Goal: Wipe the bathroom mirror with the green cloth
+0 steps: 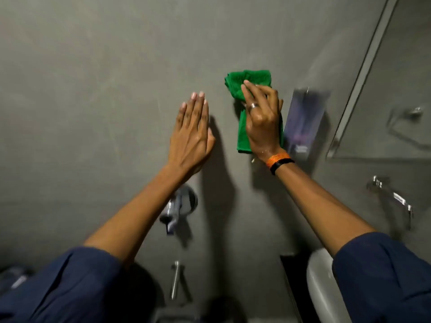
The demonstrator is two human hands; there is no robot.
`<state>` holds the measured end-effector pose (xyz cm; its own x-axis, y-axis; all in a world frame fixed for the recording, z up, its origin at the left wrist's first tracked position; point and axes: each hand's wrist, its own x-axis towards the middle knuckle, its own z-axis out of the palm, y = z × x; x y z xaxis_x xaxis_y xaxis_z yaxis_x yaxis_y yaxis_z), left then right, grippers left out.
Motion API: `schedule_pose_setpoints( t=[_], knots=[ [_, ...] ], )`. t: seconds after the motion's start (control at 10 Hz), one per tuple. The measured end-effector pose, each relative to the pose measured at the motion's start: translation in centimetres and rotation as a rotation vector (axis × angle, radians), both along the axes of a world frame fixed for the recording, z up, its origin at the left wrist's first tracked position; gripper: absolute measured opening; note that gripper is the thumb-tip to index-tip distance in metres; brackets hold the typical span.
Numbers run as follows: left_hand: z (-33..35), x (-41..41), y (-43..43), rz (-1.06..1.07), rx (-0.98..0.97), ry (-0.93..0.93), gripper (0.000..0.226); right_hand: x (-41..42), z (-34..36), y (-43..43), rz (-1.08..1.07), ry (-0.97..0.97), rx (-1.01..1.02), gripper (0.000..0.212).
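Observation:
My right hand (262, 117) presses the folded green cloth (242, 138) flat against the grey wall, left of a blurred soap dispenser. The cloth sticks out above my fingertips and below my palm. My left hand (193, 134) lies flat on the wall with fingers straight and close together, holding nothing, a short way left of the cloth. The mirror (394, 94) hangs at the far right with a pale frame edge; the cloth is apart from it.
A blurred grey soap dispenser (303, 122) is mounted just right of my right hand. A chrome wall tap (179, 206) sits below my left forearm, a second tap (394, 197) at the right. A white basin rim (321, 283) shows at the lower right.

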<state>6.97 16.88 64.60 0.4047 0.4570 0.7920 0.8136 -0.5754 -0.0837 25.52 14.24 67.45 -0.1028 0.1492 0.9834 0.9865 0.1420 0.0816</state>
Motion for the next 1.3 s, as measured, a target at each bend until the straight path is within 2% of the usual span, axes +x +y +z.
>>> schedule_pose_setpoints(
  t=[0.1, 0.2, 0.3, 0.4, 0.5, 0.6, 0.7, 0.8, 0.9, 1.0, 1.1, 1.2, 1.3],
  knots=[
    [-7.1, -0.7, -1.2, -0.029, -0.142, 0.010, 0.066, -1.6, -7.7, -1.9, 0.052, 0.117, -0.144, 0.041],
    [-18.1, -1.6, -3.6, -0.014, -0.330, 0.050, 0.069, -3.7, -20.0, -4.6, 0.068, 0.278, -0.434, 0.040],
    [-24.7, -2.3, -5.8, -0.007, -0.440, 0.060, 0.071, -5.0, -27.4, -7.0, 0.090, 0.342, -0.585, 0.039],
    [-35.6, -3.7, -9.6, -0.007, -0.650, 0.114, 0.072, -7.0, -39.1, -10.6, 0.121, 0.423, -0.810, 0.038],
    [-42.8, -5.4, -12.1, 0.004, -0.753, 0.137, 0.072, -8.0, -46.4, -13.3, 0.156, 0.464, -0.938, 0.034],
    [-52.8, -7.9, -15.7, 0.046, -0.870, 0.193, 0.072, -9.0, -56.9, -17.2, 0.130, 0.431, -1.164, 0.035],
    [-58.8, -8.9, -17.6, 0.059, -0.958, 0.252, 0.072, -9.6, -63.4, -18.8, 0.089, 0.415, -1.319, 0.041],
    [-66.0, -8.8, -19.3, 0.078, -1.043, 0.298, 0.069, -10.6, -71.3, -19.7, -0.054, 0.351, -1.568, 0.049],
    [-70.1, -8.3, -19.9, 0.069, -1.075, 0.284, 0.067, -10.8, -75.7, -20.2, -0.121, 0.246, -1.654, 0.057],
    [-75.2, -7.6, -20.8, 0.068, -1.101, 0.262, 0.065, -10.9, -79.6, -20.9, -0.112, 0.226, -1.568, 0.062],
    [-76.9, -7.3, -21.6, 0.083, -1.123, 0.256, 0.066, -10.9, -80.4, -21.1, -0.144, 0.222, -1.538, 0.063],
    [-75.9, -7.1, -21.4, 0.099, -1.191, 0.299, 0.065, -11.1, -78.7, -20.4, -0.139, 0.223, -1.586, 0.064],
    [-73.5, -6.8, -20.9, 0.103, -1.186, 0.255, 0.064, -11.0, -76.3, -20.3, -0.132, 0.250, -1.555, 0.066]
  ],
)
